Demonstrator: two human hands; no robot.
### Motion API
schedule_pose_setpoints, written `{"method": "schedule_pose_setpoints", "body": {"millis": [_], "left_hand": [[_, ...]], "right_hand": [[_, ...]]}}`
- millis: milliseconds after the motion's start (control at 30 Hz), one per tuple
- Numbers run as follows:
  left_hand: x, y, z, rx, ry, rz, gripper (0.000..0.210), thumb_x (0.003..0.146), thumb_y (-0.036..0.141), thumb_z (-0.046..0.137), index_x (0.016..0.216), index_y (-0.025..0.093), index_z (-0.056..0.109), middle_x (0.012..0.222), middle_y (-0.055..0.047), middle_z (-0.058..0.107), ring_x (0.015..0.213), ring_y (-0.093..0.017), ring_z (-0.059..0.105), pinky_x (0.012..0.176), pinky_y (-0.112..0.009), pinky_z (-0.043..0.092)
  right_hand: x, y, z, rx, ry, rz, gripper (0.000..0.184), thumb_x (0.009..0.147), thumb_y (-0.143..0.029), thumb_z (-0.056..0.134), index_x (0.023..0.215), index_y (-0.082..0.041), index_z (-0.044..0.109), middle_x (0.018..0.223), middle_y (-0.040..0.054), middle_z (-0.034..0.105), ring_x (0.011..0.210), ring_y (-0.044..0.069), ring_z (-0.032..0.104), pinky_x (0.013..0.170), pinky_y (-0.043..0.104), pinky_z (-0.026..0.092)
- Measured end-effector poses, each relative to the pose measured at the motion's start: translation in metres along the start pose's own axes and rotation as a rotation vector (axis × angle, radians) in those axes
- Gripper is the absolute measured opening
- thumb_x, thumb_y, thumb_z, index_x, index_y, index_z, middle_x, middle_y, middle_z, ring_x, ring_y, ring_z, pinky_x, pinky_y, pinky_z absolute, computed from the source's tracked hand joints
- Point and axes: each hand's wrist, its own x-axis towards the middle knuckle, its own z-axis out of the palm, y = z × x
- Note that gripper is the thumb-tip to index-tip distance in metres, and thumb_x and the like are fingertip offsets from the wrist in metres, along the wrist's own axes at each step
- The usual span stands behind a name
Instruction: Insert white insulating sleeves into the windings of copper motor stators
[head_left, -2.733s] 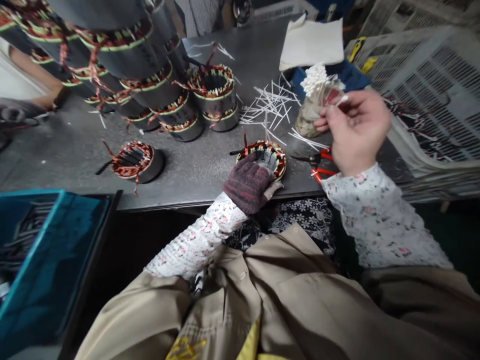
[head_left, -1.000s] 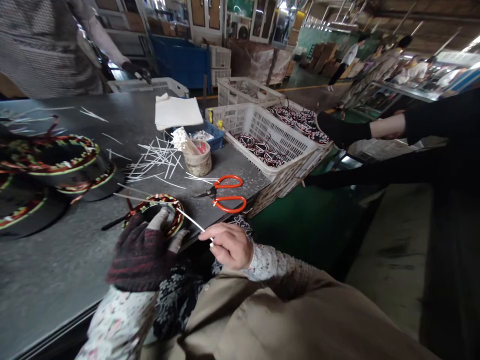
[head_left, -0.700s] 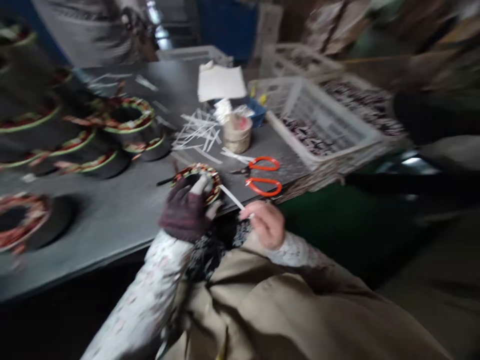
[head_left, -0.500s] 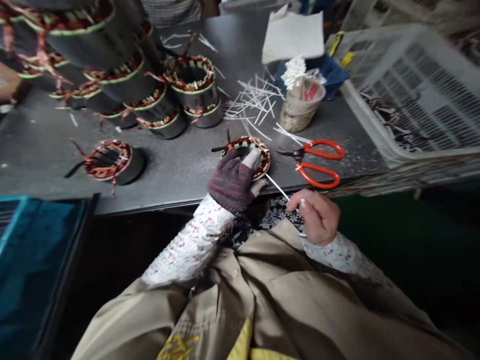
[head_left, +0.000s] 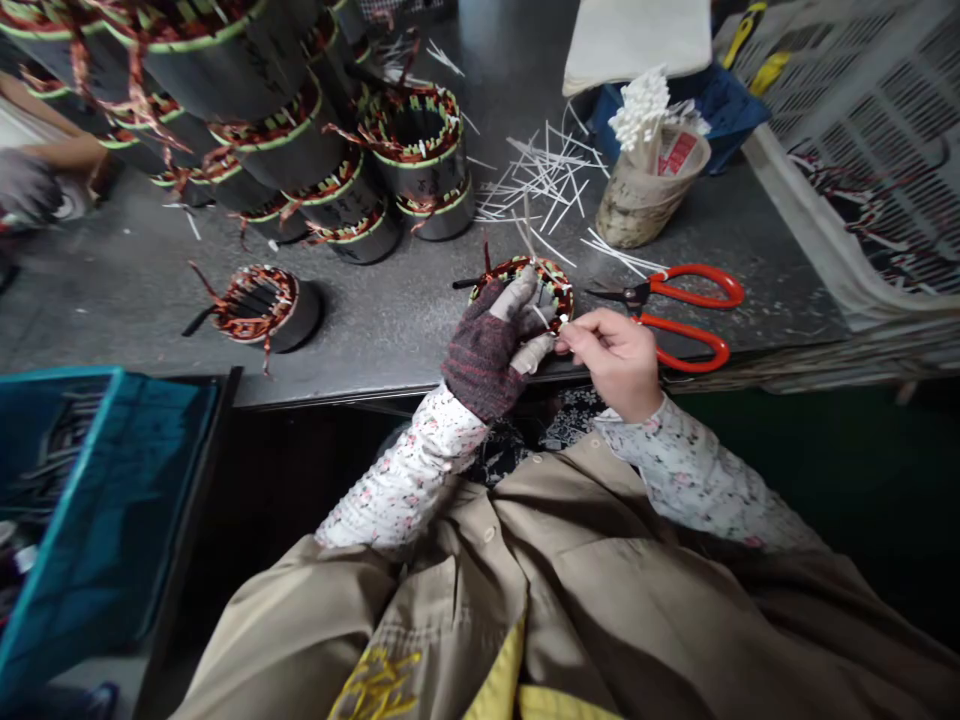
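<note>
Wound Ring Core: Position and Hand Contact

Located at the centre of the frame, on the worktop [head_left: 397, 310] near its front edge: wound ring core [head_left: 556, 278], copper windings uppermost, black lead projecting left. Partly covered from the lower left by the gloved left hand [head_left: 487, 350], with pale-wrapped fingers laid over rim and opening. Cannot tell whether clenched on the core or merely resting against it. Set at the near right side of the rim: bare right hand [head_left: 615, 360], with thumb and forefinger pinched together on a white stick [head_left: 564, 319], mostly hidden, white tip exposed.

Beside the right hand, right of centre: red-handled snips [head_left: 639, 296], blades directed left, handles spread. Beyond the core, upper centre: scattered white sticks [head_left: 546, 180], in a loose heap. Right of the heap: cup [head_left: 641, 210], filled with white-tipped sticks. Just behind the cup: blue tray [head_left: 731, 112]. At the top edge: white pad [head_left: 641, 45]. At upper right: slatted crate [head_left: 795, 235], with dark and pale wires inside.

Left of the core, well apart: second wound core [head_left: 300, 312]. At upper left: stacked wound cores [head_left: 251, 155]. At lower left: teal bin [head_left: 142, 530]. At the left edge: another person's gloved hand [head_left: 28, 188].
</note>
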Motion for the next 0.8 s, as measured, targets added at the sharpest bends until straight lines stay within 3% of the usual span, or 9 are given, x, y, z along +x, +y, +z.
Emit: {"method": "schedule_pose_setpoints", "body": {"millis": [67,133,200,267,400,567,700,800], "left_hand": [[0.000,-0.001,0.004,-0.082,0.049,-0.031,0.050,0.113,0.035,0.037,0.162,0.026,0.034,0.148,-0.013,0.062,0.119,-0.020,0.073,0.103,-0.043,0.061],[0.002,-0.003,0.003,-0.143,0.085,-0.024,0.036,0.110,0.039,0.048,0.141,0.025,0.060,0.131,-0.010,0.073,0.114,-0.021,0.074,0.104,-0.044,0.060],[0.005,-0.004,0.000,-0.157,0.099,0.017,0.024,0.106,0.039,0.057,0.119,0.024,0.072,0.115,-0.008,0.078,0.111,-0.022,0.075,0.107,-0.047,0.058],[0.009,-0.005,-0.004,-0.162,0.122,0.052,0.021,0.105,0.037,0.059,0.110,0.024,0.074,0.107,-0.007,0.079,0.107,-0.022,0.075,0.106,-0.048,0.058],[0.012,-0.005,-0.007,-0.117,0.107,0.110,0.021,0.105,0.034,0.058,0.113,0.024,0.075,0.104,-0.005,0.081,0.103,-0.021,0.076,0.110,-0.050,0.055],[0.010,-0.009,-0.006,-0.072,0.057,0.117,0.022,0.104,0.034,0.060,0.119,0.026,0.074,0.110,-0.004,0.081,0.103,-0.019,0.077,0.122,-0.050,0.046],[0.009,-0.009,-0.007,-0.065,0.047,0.119,0.024,0.105,0.034,0.057,0.121,0.027,0.073,0.107,-0.003,0.081,0.101,-0.019,0.078,0.123,-0.051,0.044],[0.010,-0.008,-0.010,-0.013,0.026,0.120,0.027,0.106,0.035,0.052,0.121,0.028,0.073,0.106,-0.002,0.081,0.103,-0.019,0.077,0.121,-0.051,0.048]], "right_hand": [[-0.001,-0.005,-0.002,-0.046,-0.021,-0.008,0.025,0.093,-0.039,0.069,0.076,-0.021,0.070,0.067,0.0000,0.070,0.058,0.013,0.062,0.057,0.027,0.051],[-0.006,-0.014,-0.010,-0.086,-0.063,-0.030,0.023,0.097,-0.034,0.063,0.081,-0.021,0.071,0.073,0.0010,0.073,0.060,0.013,0.062,0.058,0.027,0.051],[-0.010,-0.023,-0.017,-0.114,-0.113,-0.076,0.024,0.100,-0.030,0.057,0.082,-0.021,0.070,0.078,0.0015,0.072,0.063,0.013,0.063,0.060,0.027,0.051],[-0.010,-0.030,-0.021,-0.157,-0.156,-0.134,0.026,0.100,-0.027,0.054,0.078,-0.021,0.067,0.078,0.0017,0.070,0.066,0.013,0.063,0.064,0.028,0.052],[-0.003,-0.025,-0.017,-0.309,-0.149,-0.195,0.026,0.097,-0.026,0.056,0.072,-0.022,0.063,0.072,0.0017,0.066,0.067,0.015,0.061,0.065,0.029,0.048],[0.003,-0.010,-0.013,-0.348,-0.115,-0.115,0.022,0.088,-0.025,0.061,0.067,-0.022,0.058,0.060,-0.0020,0.058,0.055,0.012,0.050,0.055,0.028,0.038],[-0.004,-0.023,-0.017,-0.235,-0.099,-0.153,0.025,0.093,-0.027,0.060,0.069,-0.022,0.059,0.068,0.0004,0.064,0.062,0.015,0.057,0.059,0.030,0.044],[-0.008,-0.031,-0.017,-0.269,-0.103,-0.181,0.026,0.095,-0.028,0.059,0.069,-0.024,0.060,0.072,0.0021,0.066,0.067,0.016,0.060,0.063,0.032,0.047]]}}
